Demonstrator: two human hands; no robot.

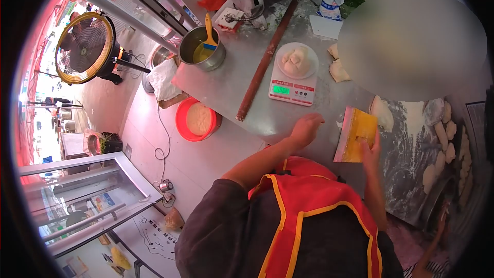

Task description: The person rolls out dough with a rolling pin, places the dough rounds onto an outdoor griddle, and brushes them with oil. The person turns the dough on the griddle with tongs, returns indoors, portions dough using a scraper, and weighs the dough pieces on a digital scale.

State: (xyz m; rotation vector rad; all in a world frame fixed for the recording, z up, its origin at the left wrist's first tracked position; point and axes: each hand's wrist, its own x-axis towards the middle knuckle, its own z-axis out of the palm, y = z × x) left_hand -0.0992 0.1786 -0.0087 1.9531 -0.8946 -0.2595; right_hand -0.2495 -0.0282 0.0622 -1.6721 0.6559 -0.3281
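My right hand (369, 146) grips a flat yellow scraper (357, 134) with a pale edge, over the metal table (321, 90). To its left, my left hand (307, 128) is closed near the table's edge, below the scale; what it holds, if anything, is hidden. A white and red scale (292, 92) with a lit green display bears a plate with several dough lumps (295, 62). Close beyond the scraper lies a dough piece (381, 113).
A long brown rolling pin (267, 59) lies left of the scale. Behind it stands a metal pot (218, 56) with a yellow brush (209, 31). A red bucket (182, 121) is on the floor. Shaped dough (441, 135) lies right. Another person's arm (437, 239) shows lower right.
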